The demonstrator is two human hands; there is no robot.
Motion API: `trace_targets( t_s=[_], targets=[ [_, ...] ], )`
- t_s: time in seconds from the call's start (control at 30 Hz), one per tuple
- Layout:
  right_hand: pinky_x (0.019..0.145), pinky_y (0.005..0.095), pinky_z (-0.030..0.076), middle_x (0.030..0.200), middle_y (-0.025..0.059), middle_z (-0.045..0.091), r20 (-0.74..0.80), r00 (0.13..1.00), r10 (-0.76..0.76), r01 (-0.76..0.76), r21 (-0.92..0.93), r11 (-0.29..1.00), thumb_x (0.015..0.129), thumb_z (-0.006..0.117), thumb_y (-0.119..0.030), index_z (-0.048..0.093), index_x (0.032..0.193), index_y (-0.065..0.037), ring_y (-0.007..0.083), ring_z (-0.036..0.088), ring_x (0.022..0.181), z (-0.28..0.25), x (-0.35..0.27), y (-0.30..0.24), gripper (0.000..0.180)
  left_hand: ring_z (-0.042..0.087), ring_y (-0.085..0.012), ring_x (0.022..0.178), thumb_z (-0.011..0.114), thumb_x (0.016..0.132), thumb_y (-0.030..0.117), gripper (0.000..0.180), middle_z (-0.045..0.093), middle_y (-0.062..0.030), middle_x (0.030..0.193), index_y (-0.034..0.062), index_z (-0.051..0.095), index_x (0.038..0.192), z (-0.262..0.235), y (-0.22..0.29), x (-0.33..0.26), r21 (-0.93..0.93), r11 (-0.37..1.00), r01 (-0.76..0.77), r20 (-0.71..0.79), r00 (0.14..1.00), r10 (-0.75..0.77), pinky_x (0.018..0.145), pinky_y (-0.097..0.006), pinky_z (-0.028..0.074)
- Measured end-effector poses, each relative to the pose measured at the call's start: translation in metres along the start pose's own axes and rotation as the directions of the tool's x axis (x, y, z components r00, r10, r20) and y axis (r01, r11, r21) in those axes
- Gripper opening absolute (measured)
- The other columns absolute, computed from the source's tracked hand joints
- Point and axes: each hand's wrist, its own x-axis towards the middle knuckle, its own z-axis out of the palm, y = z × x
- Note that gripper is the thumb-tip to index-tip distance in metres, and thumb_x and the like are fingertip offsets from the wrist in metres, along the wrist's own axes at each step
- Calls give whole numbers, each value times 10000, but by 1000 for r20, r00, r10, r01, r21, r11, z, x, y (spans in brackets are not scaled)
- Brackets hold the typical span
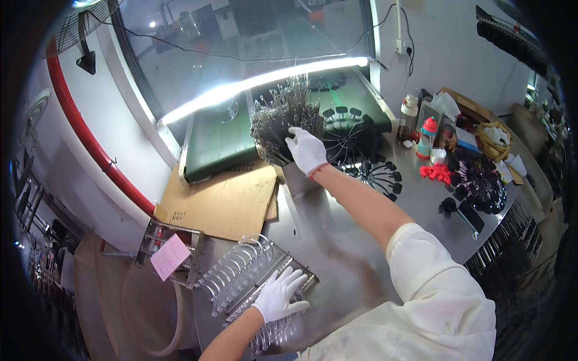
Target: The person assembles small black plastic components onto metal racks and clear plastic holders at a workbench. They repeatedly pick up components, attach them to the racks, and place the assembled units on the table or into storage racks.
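Metal table [301,231]: one bundle [280,117], two gloved hands [279,297] [307,152]

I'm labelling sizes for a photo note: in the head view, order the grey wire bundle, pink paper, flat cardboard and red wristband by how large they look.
1. Grey wire bundle and flat cardboard: too close to rank; the right hand covers part of the bundle
2. Pink paper
3. Red wristband
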Motion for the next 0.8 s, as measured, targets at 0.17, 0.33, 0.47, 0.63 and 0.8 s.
trace_targets(
  t_s=[0.17, 0.33, 0.47, 0.63, 0.8],
  targets=[
    [887, 506, 553, 1026, 197, 740, 171, 973, 156, -103, -283, 954, 942, 626, -388, 739, 1017, -89, 405, 705, 996, 17, 59, 5, 328, 498, -433, 1344, 738, 840, 278, 653, 559, -216, 1418, 16, 536, 1404, -15, 7, 3, -129, 991, -36, -211, 978, 8, 1138, -511, 387],
    [681, 443, 550, 815, 110, 700, -192, 918, -347, 314, -181, 932, 963, 615, -288, 702, 865, -106, 328, 696, 785, -15, 24, -74, 224, 621, -328, 1174, 759, 789, 31, 555, 642, -193, 1286, 11, 598, 1320, -43, 2, -55, -347, 914, 210, -625, 674, -393, 1011, -411, 493],
    [576, 355, 510, 716, 63, 622, -319, 665, -675, 724, 58, 687, 887, 693, -97, 695, 871, -137, 264, 636, 647, -109, -59, -162, 42, 608, -175, 882, 825, 747, 19, 786, 646, -69, 1080, -1, 488, 1457, -94, 3, -58, -396, 840, 370, -829, 248, -501, 818, -325, 519],
    [651, 344, 534, 788, 55, 646, -19, 493, -870, 564, 768, 303, 864, 741, -133, 709, 1017, -134, 276, 663, 715, -103, -149, -246, 156, 677, -133, 810, 813, 817, 57, 455, 732, -71, 1047, 42, 682, 1252, -125, 21, -108, 228, 865, 446, -918, 396, 37, 670, -284, 539],
    [848, 385, 560, 1030, 155, 691, 369, 531, -763, 102, 866, 489, 963, 650, -259, 638, 1234, -51, 317, 694, 963, -3, -174, -263, 342, 685, -131, 746, 608, 1024, 112, 147, 734, -84, 950, 9, 702, 1069, -78, 2, -187, -590, 728, 349, -807, -291, -514, 656, -263, 559]
  ],
)
